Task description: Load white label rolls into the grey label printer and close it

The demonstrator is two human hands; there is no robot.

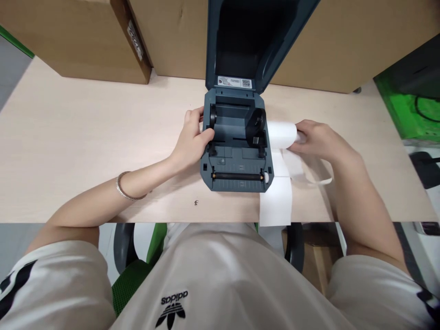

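Observation:
A dark blue-grey label printer [227, 160] stands on the table with its lid [211, 50] raised. Inside it are black roll holders [256, 123] with no roll between them, and a black roller [237, 176] at the front. My left hand [192, 140] grips the printer's left side, thumb over the rim and fingers partly hidden behind it. Against the printer's right side lies a white label roll [282, 134], its loose strip [276, 201] hanging over the table's front edge. My right hand [318, 140] is closed on the roll's right end, fingertips partly hidden.
Cardboard boxes [85, 41] line the back of the table [68, 146]. A thin white strip [321, 182] curls under my right forearm. A small dark scrap [196, 202] lies near the front edge. Green and black items [395, 110] stand at the right, and a chair armrest [124, 247] is below.

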